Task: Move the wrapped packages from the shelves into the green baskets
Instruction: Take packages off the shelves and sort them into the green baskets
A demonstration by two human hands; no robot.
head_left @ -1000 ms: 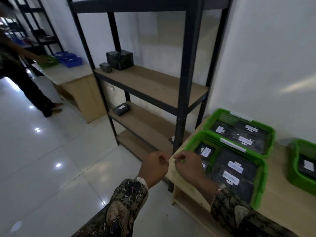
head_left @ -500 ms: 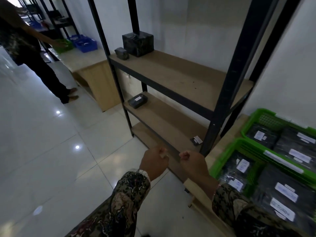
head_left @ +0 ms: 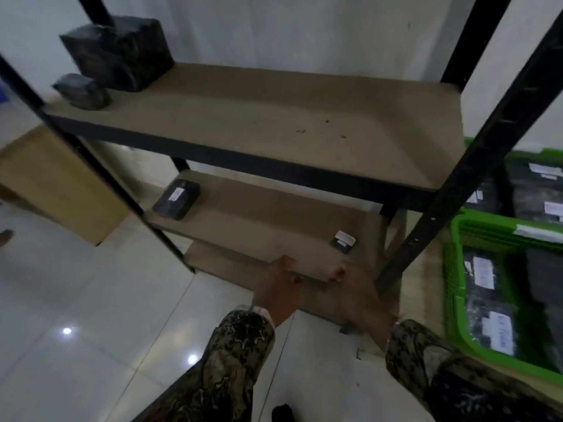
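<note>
As view nears the shelves [head_left: 274, 117], both hands [head_left: 278, 287] (empty) stay curled.

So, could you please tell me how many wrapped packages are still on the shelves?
4: large black cube and small bundle, upper shelf's left end; flat labelled packet and tiny one, shelf below.

black packages [head_left: 117, 53] on tan shelves [head_left: 274, 117], green basket [head_left: 457, 287], batik-patterned brown sleeves [head_left: 234, 354], white floor [head_left: 76, 300].

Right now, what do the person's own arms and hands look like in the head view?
Both arms wear long sleeves in a dark fabric with a swirling tan and cream pattern. The left hand and right hand are bare; a thin band shows at the right wrist.
</note>
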